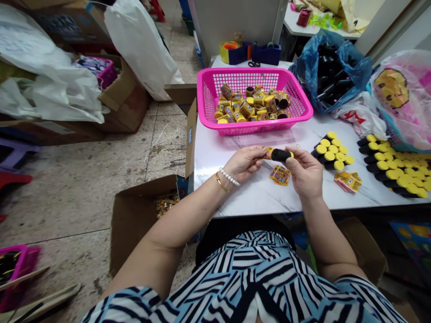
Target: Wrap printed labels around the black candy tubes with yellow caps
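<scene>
My left hand (247, 160), with pearl and gold bracelets at the wrist, pinches a small yellow printed piece (268, 153). Just right of it is a black tube (281, 155) with a yellow end, gripped by the fingers of my right hand (305, 170). The piece and the tube meet end to end; whether one is inside the other I cannot tell. Below them on the table lies a small stack of yellow printed labels (279, 175). To the right of my right hand stand several black tubes with yellow caps (333, 151), beside another label pile (348, 181).
Behind my hands, a pink basket (255, 128) holds many yellow printed cylinders. A blue bag of black tubes (332, 74) stands at the back right, with more yellow-capped tubes (397, 166) in front. Tape dispensers (266, 53) sit behind. An open carton (134, 220) is below left.
</scene>
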Demonstrator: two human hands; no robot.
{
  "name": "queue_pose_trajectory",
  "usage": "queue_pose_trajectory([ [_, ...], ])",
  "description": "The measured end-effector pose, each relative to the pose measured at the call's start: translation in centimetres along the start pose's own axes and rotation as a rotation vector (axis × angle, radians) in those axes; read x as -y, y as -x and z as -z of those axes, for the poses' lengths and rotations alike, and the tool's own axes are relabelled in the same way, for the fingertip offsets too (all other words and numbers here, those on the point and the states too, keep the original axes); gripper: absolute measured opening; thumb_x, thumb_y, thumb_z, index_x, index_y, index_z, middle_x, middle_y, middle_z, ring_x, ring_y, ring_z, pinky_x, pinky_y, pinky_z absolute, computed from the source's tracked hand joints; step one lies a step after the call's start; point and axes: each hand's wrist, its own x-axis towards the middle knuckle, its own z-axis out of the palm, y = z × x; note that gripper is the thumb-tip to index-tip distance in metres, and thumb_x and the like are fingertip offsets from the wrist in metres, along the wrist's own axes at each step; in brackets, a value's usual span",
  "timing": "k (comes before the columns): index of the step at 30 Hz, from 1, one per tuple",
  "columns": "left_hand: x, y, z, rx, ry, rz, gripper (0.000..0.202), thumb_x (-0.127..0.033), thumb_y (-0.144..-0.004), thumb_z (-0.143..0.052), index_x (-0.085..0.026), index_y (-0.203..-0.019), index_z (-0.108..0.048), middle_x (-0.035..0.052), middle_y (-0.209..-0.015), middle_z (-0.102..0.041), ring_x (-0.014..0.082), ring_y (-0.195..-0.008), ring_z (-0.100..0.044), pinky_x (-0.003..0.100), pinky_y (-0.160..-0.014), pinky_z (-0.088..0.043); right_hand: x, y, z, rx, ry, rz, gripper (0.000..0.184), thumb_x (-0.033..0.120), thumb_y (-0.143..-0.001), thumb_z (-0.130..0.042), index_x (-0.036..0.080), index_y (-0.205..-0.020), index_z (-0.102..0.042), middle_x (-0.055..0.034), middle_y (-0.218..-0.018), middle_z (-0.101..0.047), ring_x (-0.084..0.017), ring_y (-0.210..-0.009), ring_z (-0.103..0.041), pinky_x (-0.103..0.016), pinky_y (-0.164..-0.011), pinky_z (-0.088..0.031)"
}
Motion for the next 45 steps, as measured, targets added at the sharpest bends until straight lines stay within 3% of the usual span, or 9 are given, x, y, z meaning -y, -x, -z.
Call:
queue_pose_trajectory([
  [8, -0.4, -0.1, 0.1, 0.058, 0.047, 0.031, 0.010, -0.006, -0.091, -0.070, -0.006, -0.081, -0.067, 0.0025, -0.074, -0.067, -0.0024, -0.041, -0.042, 0.008, -0.032, -0.017, 0.8, -0.5, -0.5, 0.082, 0.044, -0.066, 0.031, 0.038, -0.080, -0.087, 0.023, -0.100, -0.070, 0.0004, -0.097, -0.073, -0.018, -0.088, -0.077, -0.044, -0.087, -0.070],
  [14, -0.5, -0.1, 0.5, 0.108, 0.039, 0.025, 0.007, -0.010, -0.090, -0.073, -0.006, -0.084, -0.070, 0.0018, -0.074, -0.066, -0.0030, -0.041, -0.040, 0.008, -0.032, -0.016, 2.0, 0.1, -1.2, 0.171, 0.210, 0.085, 0.026, 0.031, -0.080, -0.085, 0.024, -0.101, -0.073, -0.0050, -0.106, -0.077, -0.022, -0.101, -0.078, -0.043, -0.100, -0.064],
  [18, -0.2, -0.1, 0.7, 0.136, -0.020, -0.012, 0.019, -0.020, -0.086, -0.081, -0.008, -0.079, -0.068, -0.0002, -0.069, -0.063, -0.0022, -0.040, -0.037, 0.011, -0.033, -0.014, 2.8, -0.6, -1.6, 0.208, 0.224, 0.003, 0.024, 0.032, -0.078, -0.083, 0.022, -0.097, -0.071, -0.0036, -0.095, -0.079, -0.019, -0.084, -0.078, -0.035, -0.079, -0.068],
  [22, 0.0, -0.1, 0.8, 0.104, -0.078, -0.052, 0.023, -0.025, -0.084, -0.084, -0.009, -0.081, -0.068, 0.0016, -0.073, -0.067, -0.0013, -0.041, -0.040, 0.012, -0.034, -0.015, 3.0, -1.3, -1.7, 0.116, 0.261, -0.055, 0.024, 0.031, -0.076, -0.082, 0.022, -0.095, -0.070, 0.0010, -0.079, -0.075, -0.015, -0.067, -0.072, -0.026, -0.061, -0.062],
  [28, 0.1, 0.1, 0.5, 0.063, -0.166, -0.098, 0.026, -0.031, -0.084, -0.085, -0.009, -0.082, -0.070, 0.0004, -0.063, -0.062, 0.0008, -0.041, -0.040, 0.016, -0.037, -0.013, 2.3, -0.8, -2.1, 0.017, 0.309, 0.038, 0.022, 0.032, -0.079, -0.080, 0.022, -0.095, -0.069, -0.0014, -0.092, -0.071, -0.015, -0.075, -0.072, -0.027, -0.067, -0.061],
  [34, -0.2, 0.1, 0.8, 0.005, -0.281, -0.227, 0.029, -0.036, -0.080, -0.087, -0.010, -0.088, -0.077, 0.0012, -0.064, -0.064, 0.0040, -0.049, -0.047, 0.017, -0.044, -0.026, 1.8, -0.6, -1.5, -0.087, 0.485, 0.310, 0.020, 0.028, -0.083, -0.079, 0.023, -0.101, -0.075, -0.0027, -0.096, -0.067, -0.016, -0.083, -0.067, -0.032, -0.080, -0.060],
  [39, 0.0, -0.4, 1.3, -0.018, -0.317, -0.398, 0.036, -0.038, -0.074, -0.090, -0.013, -0.098, -0.078, 0.0044, -0.087, -0.072, 0.0075, -0.064, -0.059, 0.018, -0.055, -0.042, 1.9, -0.8, -0.7, -0.009, 0.381, 0.232, 0.023, 0.033, -0.085, -0.081, 0.024, -0.105, -0.073, -0.0035, -0.097, -0.072, -0.019, -0.086, -0.070, -0.037, -0.086, -0.062],
  [42, 0.1, -0.3, 1.2, 0.093, -0.348, -0.416, 0.052, -0.032, -0.070, -0.094, -0.017, -0.116, -0.075, 0.0099, -0.118, -0.073, 0.0143, -0.091, -0.070, 0.023, -0.073, -0.054, 1.8, -1.1, -0.6, 0.062, 0.336, 0.216, 0.034, 0.034, -0.081, -0.086, 0.026, -0.111, -0.072, -0.0027, -0.100, -0.072, -0.019, -0.089, -0.071, -0.036, -0.087, -0.062],
  [45, 0.0, -0.4, 1.3, 0.229, -0.421, -0.364, 0.051, -0.031, -0.069, -0.094, -0.013, -0.112, -0.074, 0.0085, -0.103, -0.074, 0.0144, -0.083, -0.070, 0.027, -0.076, -0.056, 2.0, -1.9, -0.6, 0.172, 0.381, 0.222, 0.046, 0.035, -0.077, -0.089, 0.027, -0.118, -0.072, -0.0017, -0.103, -0.072, -0.017, -0.087, -0.070, -0.035, -0.084, -0.063],
])
